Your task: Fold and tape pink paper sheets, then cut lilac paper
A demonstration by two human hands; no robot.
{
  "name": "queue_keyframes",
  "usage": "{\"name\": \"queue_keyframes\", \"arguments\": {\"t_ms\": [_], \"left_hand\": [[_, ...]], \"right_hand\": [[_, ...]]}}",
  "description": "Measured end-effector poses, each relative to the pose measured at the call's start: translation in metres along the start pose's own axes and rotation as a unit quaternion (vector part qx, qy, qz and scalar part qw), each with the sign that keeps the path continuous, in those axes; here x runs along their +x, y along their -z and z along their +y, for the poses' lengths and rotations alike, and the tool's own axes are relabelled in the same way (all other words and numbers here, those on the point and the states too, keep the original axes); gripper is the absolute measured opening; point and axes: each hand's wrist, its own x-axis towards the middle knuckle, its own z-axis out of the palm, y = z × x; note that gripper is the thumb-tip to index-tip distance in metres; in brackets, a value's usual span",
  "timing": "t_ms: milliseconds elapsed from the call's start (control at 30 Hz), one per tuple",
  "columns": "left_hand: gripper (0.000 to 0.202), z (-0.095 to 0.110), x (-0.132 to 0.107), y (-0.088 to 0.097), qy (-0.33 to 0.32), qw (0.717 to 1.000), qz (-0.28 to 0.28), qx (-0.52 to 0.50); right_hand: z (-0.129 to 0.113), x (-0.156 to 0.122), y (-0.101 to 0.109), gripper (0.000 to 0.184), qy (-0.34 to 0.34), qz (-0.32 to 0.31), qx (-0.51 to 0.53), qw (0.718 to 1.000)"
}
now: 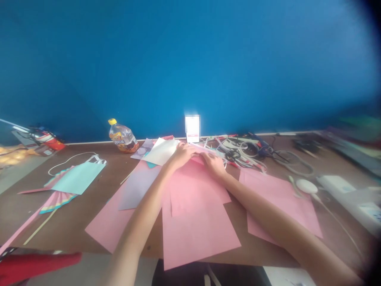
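Several sheets of pink paper overlap in front of me, the lowest one (199, 238) reaching past the table's front edge. On top lies a smaller pink sheet (187, 190), its far edge under both hands. My left hand (184, 154) bends over that far edge with the fingers closed on the paper. Close beside it, my right hand (213, 163) presses the same edge, fingers together and pointing toward the left hand. The fingertips are blurred and partly hidden. A white sheet (162, 151) and a greyish-lilac sheet (138, 184) lie left of my hands.
A bottle with a yellow cap (123, 137) and a lit screen (193, 129) stand by the blue wall. Tangled cables (244, 153) lie behind right. Another pink sheet (279, 202) and a power strip (351, 198) are at right. A folded paper fan (59, 200) and light-blue mask (80, 176) lie left.
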Motion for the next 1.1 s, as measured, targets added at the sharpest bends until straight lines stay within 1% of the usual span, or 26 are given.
{"name": "queue_keyframes", "arguments": {"t_ms": [100, 200, 300, 400, 433, 500, 600, 700, 800, 900, 1000, 1100], "left_hand": [[0.031, -0.003, -0.003, 0.0, -0.002, 1.0, 0.007, -0.022], [0.027, -0.007, -0.005, -0.004, 0.003, 0.998, 0.019, -0.068], [0.025, -0.01, -0.004, -0.01, -0.001, 0.992, 0.028, -0.125], [0.028, -0.013, -0.004, -0.012, -0.001, 0.984, 0.021, -0.178], [0.029, -0.015, -0.005, -0.012, 0.005, 0.982, 0.02, -0.189], [0.029, -0.017, -0.007, -0.012, 0.033, 0.981, 0.038, -0.185], [0.028, -0.019, -0.012, -0.011, 0.086, 0.984, 0.072, -0.136], [0.028, -0.021, -0.017, -0.009, 0.102, 0.986, 0.061, -0.119], [0.031, -0.027, -0.019, -0.006, 0.099, 0.982, 0.057, -0.149], [0.03, -0.038, -0.019, -0.006, 0.107, 0.975, 0.047, -0.19], [0.027, -0.048, -0.02, -0.007, 0.141, 0.964, 0.028, -0.224], [0.027, -0.053, -0.023, -0.006, 0.179, 0.958, 0.038, -0.222]], "right_hand": [[0.001, 0.0, 0.0, 0.028, 0.023, 0.017, 0.014, 1.0], [0.004, -0.001, -0.001, 0.03, 0.035, 0.026, 0.033, 0.998], [0.007, 0.0, -0.001, 0.031, 0.036, 0.019, 0.06, 0.997], [0.009, 0.001, 0.0, 0.027, 0.031, 0.011, 0.079, 0.996], [0.009, 0.001, 0.001, 0.027, 0.024, 0.014, 0.082, 0.996], [0.01, 0.001, 0.003, 0.026, 0.002, 0.023, 0.085, 0.996], [0.011, 0.001, 0.005, 0.027, -0.034, 0.03, 0.108, 0.993], [0.014, 0.002, 0.005, 0.028, -0.047, 0.023, 0.158, 0.986], [0.017, 0.004, 0.003, 0.029, -0.047, 0.02, 0.209, 0.976], [0.019, 0.005, 0.001, 0.032, -0.044, 0.023, 0.237, 0.97], [0.02, 0.004, 0.001, 0.03, -0.07, 0.036, 0.238, 0.968], [0.021, 0.003, 0.003, 0.027, -0.09, 0.053, 0.24, 0.965]]}}
